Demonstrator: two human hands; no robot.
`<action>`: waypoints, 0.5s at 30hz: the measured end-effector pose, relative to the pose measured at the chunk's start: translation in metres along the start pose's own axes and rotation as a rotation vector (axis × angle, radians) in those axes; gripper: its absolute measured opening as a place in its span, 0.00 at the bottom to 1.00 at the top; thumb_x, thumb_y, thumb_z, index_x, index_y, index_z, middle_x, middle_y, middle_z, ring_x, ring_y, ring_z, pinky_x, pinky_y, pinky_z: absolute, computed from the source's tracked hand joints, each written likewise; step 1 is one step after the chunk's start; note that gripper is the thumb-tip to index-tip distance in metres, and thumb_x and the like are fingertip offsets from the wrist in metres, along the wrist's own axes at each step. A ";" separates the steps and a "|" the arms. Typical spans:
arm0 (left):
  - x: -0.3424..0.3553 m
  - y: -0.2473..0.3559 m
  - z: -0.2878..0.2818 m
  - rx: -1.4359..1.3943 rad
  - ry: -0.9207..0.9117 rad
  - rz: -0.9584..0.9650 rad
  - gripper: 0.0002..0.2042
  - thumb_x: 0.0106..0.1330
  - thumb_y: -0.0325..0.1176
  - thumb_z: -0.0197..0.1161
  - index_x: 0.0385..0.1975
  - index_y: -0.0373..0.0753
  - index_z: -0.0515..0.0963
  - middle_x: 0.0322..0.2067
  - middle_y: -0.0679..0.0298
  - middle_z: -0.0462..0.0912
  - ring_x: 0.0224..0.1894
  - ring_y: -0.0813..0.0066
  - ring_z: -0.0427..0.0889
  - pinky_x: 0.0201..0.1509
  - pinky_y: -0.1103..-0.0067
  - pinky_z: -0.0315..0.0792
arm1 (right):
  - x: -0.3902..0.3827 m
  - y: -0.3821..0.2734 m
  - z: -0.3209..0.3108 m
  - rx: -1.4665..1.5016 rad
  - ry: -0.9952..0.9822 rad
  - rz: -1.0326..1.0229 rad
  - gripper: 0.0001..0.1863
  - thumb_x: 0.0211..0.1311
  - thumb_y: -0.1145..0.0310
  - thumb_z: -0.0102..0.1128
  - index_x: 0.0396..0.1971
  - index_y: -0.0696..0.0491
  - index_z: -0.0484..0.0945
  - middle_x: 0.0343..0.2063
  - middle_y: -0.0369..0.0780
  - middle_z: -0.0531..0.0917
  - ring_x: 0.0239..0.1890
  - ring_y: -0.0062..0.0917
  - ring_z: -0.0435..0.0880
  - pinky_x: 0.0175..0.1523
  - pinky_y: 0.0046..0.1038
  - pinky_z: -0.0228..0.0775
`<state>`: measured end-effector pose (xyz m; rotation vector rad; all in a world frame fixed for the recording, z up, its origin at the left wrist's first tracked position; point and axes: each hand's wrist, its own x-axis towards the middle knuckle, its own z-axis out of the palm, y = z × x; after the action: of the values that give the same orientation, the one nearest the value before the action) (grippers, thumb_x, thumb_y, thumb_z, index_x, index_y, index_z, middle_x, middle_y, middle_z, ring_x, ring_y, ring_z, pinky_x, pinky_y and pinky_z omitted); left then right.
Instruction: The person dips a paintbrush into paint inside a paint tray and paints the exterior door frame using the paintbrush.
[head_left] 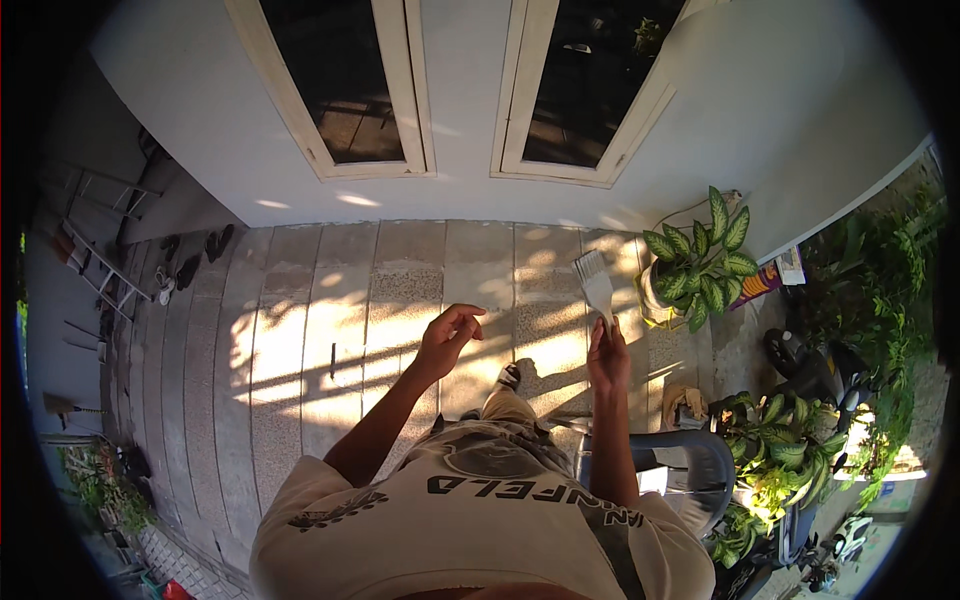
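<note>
My right hand [608, 350] is raised in front of me, closed around the lower end of a white fork-shaped tool [597, 283]. Its toothed end points up and away, toward the wall. My left hand [450, 337] hangs in the air over the sunlit paving, its fingers loosely bent and apart, with nothing visible in it. To the right of the tool stands a potted plant [702, 262] with broad, green-and-pale leaves.
Ahead is a white wall [460, 200] with two framed windows [365, 90]. A dark chair [700, 475] and leafy plants [785, 450] sit close on my right. At the left are shoes [188, 270] and a metal ladder [105, 265]. A small dark stick [333, 361] lies on the paving.
</note>
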<state>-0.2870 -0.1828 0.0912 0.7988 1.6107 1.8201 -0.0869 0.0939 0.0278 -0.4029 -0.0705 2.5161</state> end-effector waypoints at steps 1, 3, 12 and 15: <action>0.006 0.001 -0.005 -0.011 0.018 0.005 0.11 0.77 0.32 0.52 0.52 0.35 0.75 0.31 0.64 0.80 0.38 0.79 0.80 0.49 0.76 0.76 | 0.014 0.005 0.003 -0.007 -0.010 0.016 0.14 0.70 0.75 0.56 0.53 0.61 0.75 0.52 0.50 0.80 0.55 0.36 0.81 0.63 0.28 0.78; 0.018 0.002 -0.013 -0.016 0.054 0.022 0.10 0.77 0.32 0.52 0.51 0.35 0.75 0.31 0.64 0.80 0.38 0.79 0.80 0.48 0.77 0.76 | 0.038 0.014 0.010 -0.064 -0.023 0.045 0.14 0.71 0.75 0.55 0.54 0.61 0.74 0.51 0.50 0.81 0.55 0.35 0.81 0.63 0.27 0.78; 0.094 0.007 -0.051 -0.053 0.184 0.070 0.09 0.77 0.29 0.52 0.51 0.36 0.75 0.32 0.65 0.79 0.38 0.79 0.79 0.47 0.78 0.74 | 0.165 0.039 0.063 -0.139 -0.066 0.201 0.18 0.70 0.76 0.55 0.57 0.62 0.71 0.52 0.49 0.80 0.56 0.33 0.81 0.63 0.24 0.77; 0.119 0.010 -0.063 -0.039 0.194 0.083 0.10 0.77 0.30 0.52 0.52 0.36 0.75 0.32 0.64 0.80 0.38 0.79 0.79 0.47 0.78 0.75 | 0.204 0.046 0.082 -0.182 -0.081 0.175 0.14 0.70 0.74 0.56 0.53 0.60 0.75 0.53 0.49 0.80 0.58 0.34 0.80 0.63 0.26 0.78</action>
<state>-0.4126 -0.1354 0.1020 0.6993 1.6781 2.0357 -0.2962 0.1727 0.0446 -0.3941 -0.3107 2.7089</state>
